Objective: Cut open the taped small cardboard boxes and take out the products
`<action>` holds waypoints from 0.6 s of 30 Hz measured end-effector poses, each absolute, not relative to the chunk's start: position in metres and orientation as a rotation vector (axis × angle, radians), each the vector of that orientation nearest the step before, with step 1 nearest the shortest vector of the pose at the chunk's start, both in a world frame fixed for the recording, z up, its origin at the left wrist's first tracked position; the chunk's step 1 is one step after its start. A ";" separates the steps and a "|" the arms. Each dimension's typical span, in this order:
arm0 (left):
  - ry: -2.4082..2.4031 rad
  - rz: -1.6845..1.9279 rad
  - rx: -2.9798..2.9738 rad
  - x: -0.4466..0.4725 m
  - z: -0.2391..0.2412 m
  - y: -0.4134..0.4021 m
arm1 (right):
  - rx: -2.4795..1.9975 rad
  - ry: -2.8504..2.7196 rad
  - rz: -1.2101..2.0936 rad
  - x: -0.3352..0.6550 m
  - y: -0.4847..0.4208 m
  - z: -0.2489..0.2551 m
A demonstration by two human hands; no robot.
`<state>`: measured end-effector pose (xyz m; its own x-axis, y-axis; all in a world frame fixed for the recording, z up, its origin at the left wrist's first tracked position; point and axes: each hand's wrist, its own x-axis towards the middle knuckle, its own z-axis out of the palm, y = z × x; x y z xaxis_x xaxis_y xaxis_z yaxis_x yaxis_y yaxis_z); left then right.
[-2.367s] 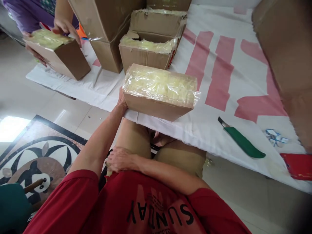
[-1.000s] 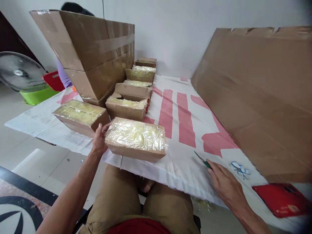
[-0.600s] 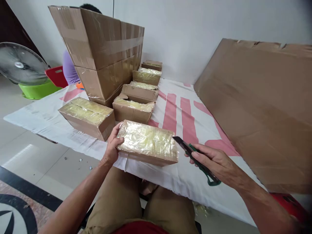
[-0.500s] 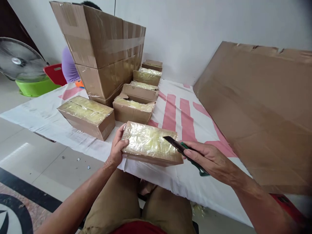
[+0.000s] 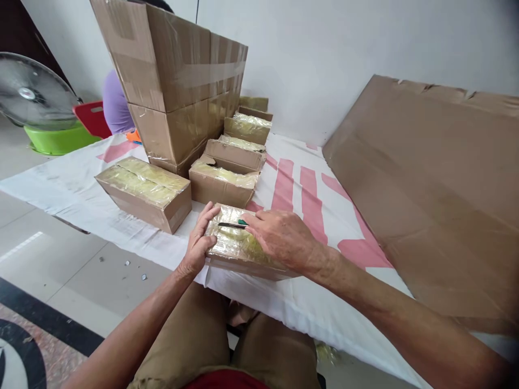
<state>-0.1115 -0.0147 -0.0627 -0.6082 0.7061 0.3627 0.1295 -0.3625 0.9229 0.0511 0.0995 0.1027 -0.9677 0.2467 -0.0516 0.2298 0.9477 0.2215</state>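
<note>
Taped box sits at the center of the frame, near the front edge of a table, its clear-taped top facing up. From the lower right, an arm stretches across to the right hand, palm down over the box and closed around a knife. From the lower left comes the left hand, gripping the box's left end, thumb on the top edge. The knife points left, its blade over the tape; whether it touches is unclear.

A pale wall fills the upper right. Below it spreads a white cloth with pink bands, draped over the table. A cardboard sheet leans at right; a carton stack rises upper left, partly hiding a person in purple. At far left stands a fan by a green tub. A sealed box rests left of center, small scraps on the floor below.
</note>
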 end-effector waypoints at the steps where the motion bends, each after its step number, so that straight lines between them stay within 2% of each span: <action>1: 1.468 2.030 1.098 -0.111 -0.064 -0.014 | 0.353 3.005 0.356 0.049 0.097 0.103; 7: 1.385 2.059 1.077 -0.112 -0.069 -0.014 | 0.283 2.882 0.521 0.040 0.084 0.107; 18: 1.361 2.017 0.932 -0.103 -0.071 -0.010 | 0.188 2.686 0.512 0.054 0.096 0.133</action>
<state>-0.1033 -0.0105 -0.0708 -0.6219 0.7428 0.2478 -0.0479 -0.3520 0.9348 0.0539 0.0962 0.1334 -0.9117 0.2018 -0.3578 0.0561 0.9240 0.3783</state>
